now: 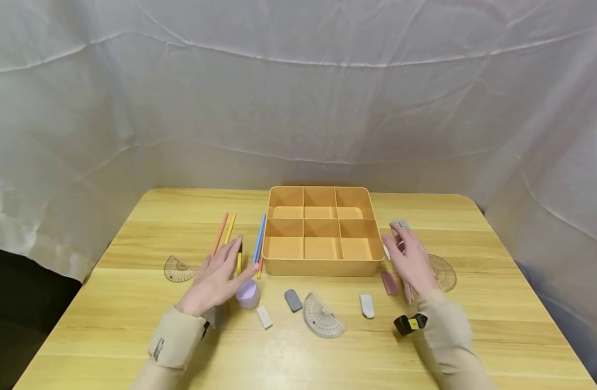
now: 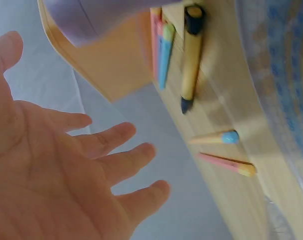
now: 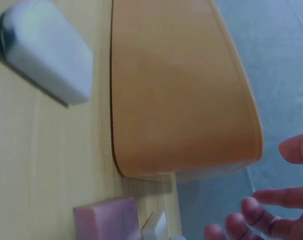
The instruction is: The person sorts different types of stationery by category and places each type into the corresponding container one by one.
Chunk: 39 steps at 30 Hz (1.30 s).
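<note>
Head view: front-left of an orange six-compartment plastic box (image 1: 322,268), a spread, empty left hand (image 1: 213,280) is risking toppling a round lilac tub (image 1: 248,294) should it dip, a loosely curved, empty right hand (image 1: 411,262) hovering opposite.

Smooth plastic organizer (image 1: 322,267), wood-grained tabletop (image 1: 503,314), satiny cloth backdrop (image 1: 298,108).

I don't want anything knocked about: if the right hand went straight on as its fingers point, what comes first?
The right hand would probably meet the orange divided box, at its right side; height is unclear, so it might pass over.
</note>
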Tool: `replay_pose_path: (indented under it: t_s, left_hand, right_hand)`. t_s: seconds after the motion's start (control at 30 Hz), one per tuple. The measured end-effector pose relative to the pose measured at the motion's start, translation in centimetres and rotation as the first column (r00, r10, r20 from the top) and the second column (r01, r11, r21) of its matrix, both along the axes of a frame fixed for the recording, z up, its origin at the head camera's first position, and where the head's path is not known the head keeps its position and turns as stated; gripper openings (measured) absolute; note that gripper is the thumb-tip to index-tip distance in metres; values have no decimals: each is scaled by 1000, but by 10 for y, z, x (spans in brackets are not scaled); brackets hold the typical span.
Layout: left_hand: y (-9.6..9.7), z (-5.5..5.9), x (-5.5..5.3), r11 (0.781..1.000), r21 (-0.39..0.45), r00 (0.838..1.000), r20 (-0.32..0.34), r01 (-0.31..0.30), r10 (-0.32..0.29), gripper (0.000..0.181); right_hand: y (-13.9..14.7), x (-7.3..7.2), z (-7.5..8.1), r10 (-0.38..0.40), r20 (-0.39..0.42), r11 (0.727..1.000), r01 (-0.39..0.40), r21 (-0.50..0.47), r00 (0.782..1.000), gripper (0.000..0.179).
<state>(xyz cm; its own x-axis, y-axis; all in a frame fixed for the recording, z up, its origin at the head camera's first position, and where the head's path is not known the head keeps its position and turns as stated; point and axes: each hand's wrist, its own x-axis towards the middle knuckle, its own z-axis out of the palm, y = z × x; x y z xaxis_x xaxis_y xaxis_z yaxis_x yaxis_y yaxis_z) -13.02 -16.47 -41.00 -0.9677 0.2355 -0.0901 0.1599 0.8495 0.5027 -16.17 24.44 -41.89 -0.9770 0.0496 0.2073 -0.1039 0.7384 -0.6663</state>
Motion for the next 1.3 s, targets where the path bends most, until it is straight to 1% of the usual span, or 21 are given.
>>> replay_pose_path:
  t_s: [0.13, 0.23, 0.37, 0.5, 0.6, 0.73, 0.83, 1.0, 1.1, 1.3]
  left_hand:
    - [6, 2, 9, 999, -12, 998, -34, 44, -45, 88]
    - [10, 5, 15, 998, -30, 998, -27, 59, -60, 87]
    - [15, 9, 21, 997, -40, 998, -2, 62, -62, 82]
    - [20, 10, 25, 997, -49, 999, 10, 51, -50, 78]
    - [24, 8, 28, 997, -66, 999, 9, 38, -38, 76]
    - [26, 6, 31, 996, -83, 1000, 0, 29, -29, 69]
    - [27, 6, 32, 996, -85, 999, -11, 37, -38, 62]
    - [27, 5, 33, 996, -61, 998, -33, 60, -62, 51]
    - [28, 4, 34, 996, -53, 996, -46, 70, -73, 47]
    - [27, 2, 36, 993, -63, 990, -94, 95, -100, 36]
  right_hand:
    - [-2, -10, 2, 6, 47, 999, -8, 44, 999, 56]
    - [-3, -16, 2, 8, 68, 997, -13, 81, 998, 59]
    - [-5, -20, -1, -10, 64, 992, 2, 124, 998, 58]
    - [-8, -24, -5, -4, 36, 990, -1, 142, 999, 56]
    - [-9, -27, -7, 14, 27, 991, -17, 133, 1000, 53]
    - [-11, -30, -8, 29, 20, 992, -31, 122, 999, 50]
    - [-12, -31, -8, 46, -8, 991, -44, 128, 999, 45]
    - [-13, -32, -8, 62, -51, 987, -54, 150, 997, 40]
    - [-15, -32, -8, 71, -45, 986, -63, 154, 996, 40]
    - [-17, -32, -10, 83, -43, 984, -75, 163, 996, 40]
